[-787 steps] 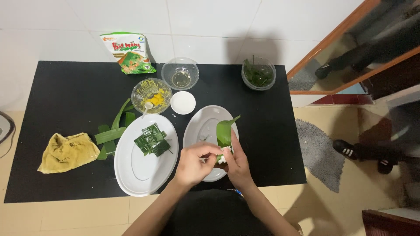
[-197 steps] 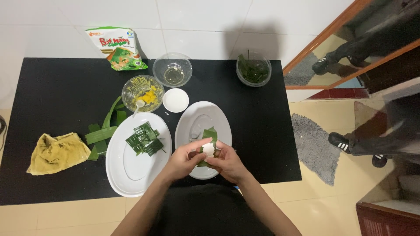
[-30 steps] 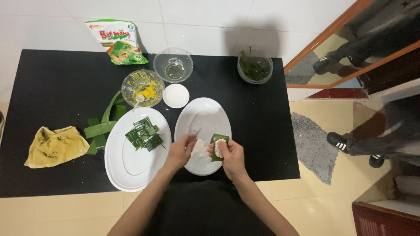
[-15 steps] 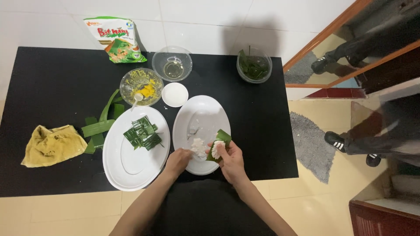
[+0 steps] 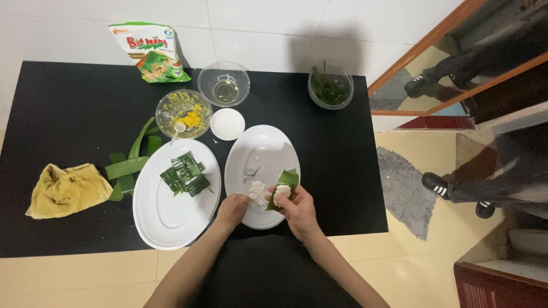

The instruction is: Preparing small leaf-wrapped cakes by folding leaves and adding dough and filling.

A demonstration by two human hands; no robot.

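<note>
Head view, lower centre: right hand curled around a folded green leaf holding white rice, pinched between thumb and fingers. Left hand, fingers bunched, touches the rice mound on the oval white plate just left of the leaf. Fingertip detail too small to resolve.

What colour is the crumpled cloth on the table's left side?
Mustard yellow; the cloth shows in the head view.
</note>
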